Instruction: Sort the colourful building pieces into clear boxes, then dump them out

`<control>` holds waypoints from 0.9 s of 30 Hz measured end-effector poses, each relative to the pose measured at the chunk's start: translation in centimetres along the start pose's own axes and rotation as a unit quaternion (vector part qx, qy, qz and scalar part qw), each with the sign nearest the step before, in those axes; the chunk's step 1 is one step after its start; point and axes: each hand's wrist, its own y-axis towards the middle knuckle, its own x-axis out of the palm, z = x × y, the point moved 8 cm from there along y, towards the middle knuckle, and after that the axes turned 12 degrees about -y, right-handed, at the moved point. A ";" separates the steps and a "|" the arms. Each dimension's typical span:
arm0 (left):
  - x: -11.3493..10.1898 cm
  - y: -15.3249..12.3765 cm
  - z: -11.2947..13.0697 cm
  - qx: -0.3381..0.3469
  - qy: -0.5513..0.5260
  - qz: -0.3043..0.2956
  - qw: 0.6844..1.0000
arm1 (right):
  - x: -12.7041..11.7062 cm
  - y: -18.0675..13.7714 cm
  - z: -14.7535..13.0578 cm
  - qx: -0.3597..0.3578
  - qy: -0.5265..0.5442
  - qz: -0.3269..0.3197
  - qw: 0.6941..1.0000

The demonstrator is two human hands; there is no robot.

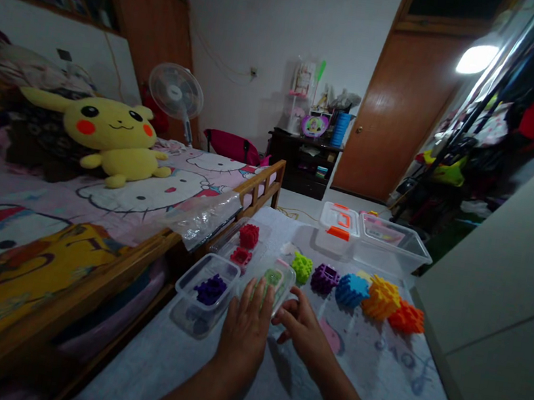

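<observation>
Head view: left hand (243,329) lies palm down, forearm running straight in, fingers extended and unclenched, flat on the near end of the small clear box (282,279) of green blocks on the table (270,392). Right hand (301,327) angles in from the right, fingers bent, tips against the box's near corner; whether it grips cannot be told.

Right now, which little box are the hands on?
The clear box of green blocks; the left hand and right hand touch it, not the purple-block box.
</observation>
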 end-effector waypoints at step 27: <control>-0.8 1.2 1.6 0.018 -0.065 0.005 0.998 | -2.6 1.8 -1.0 0.003 -0.040 0.068 0.997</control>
